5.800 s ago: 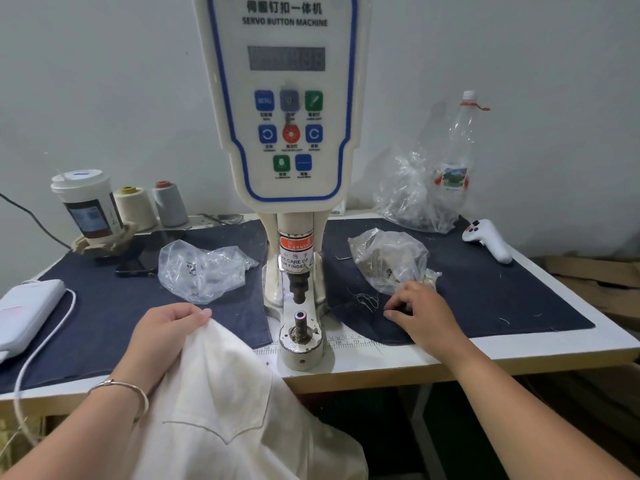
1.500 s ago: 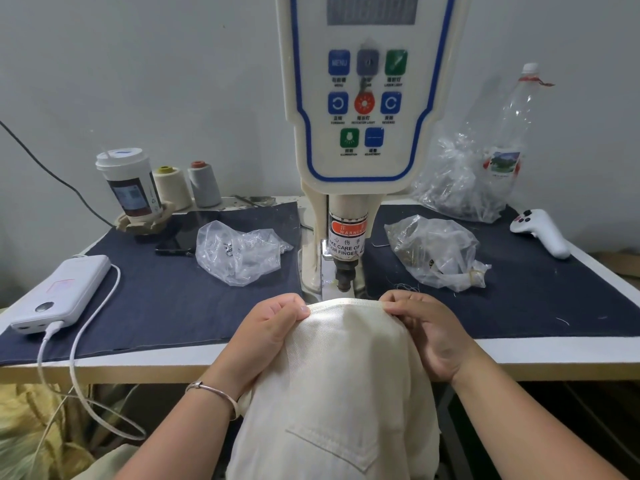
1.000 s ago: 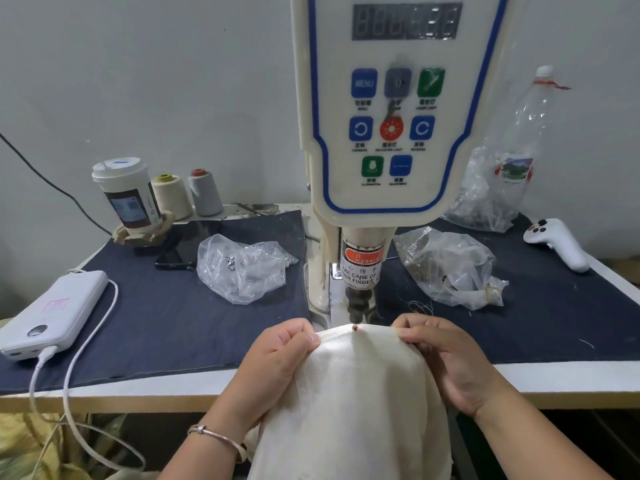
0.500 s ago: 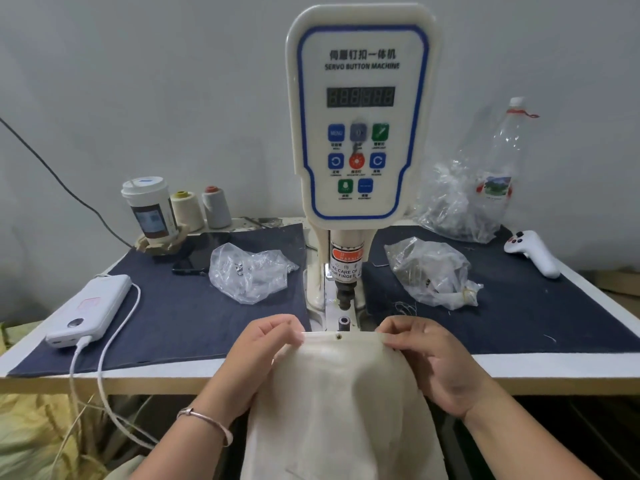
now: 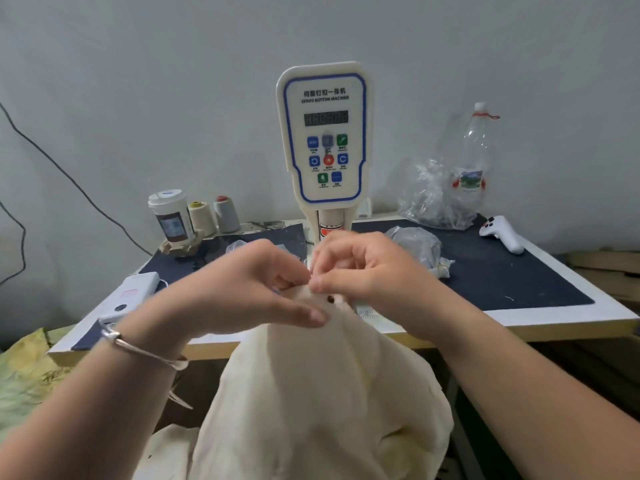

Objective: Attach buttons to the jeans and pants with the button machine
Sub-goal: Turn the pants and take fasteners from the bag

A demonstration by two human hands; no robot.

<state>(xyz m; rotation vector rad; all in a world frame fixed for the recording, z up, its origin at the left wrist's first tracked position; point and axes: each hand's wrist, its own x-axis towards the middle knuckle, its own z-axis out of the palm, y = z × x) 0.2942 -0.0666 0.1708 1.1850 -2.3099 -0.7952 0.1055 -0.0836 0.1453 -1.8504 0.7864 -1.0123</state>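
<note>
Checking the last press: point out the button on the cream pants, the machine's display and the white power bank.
button (image 5: 330,299), head view, its dark face
display (image 5: 326,118), head view, middle of the readout
power bank (image 5: 133,295), head view, top face

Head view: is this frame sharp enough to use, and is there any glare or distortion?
Head view: both hands, left and right, and the cream pants they pinch are motion-blurred; the machine panel text is soft and its display unreadable; light is even, with no strong glare; wide-angle bending shows in the table edges.
</note>
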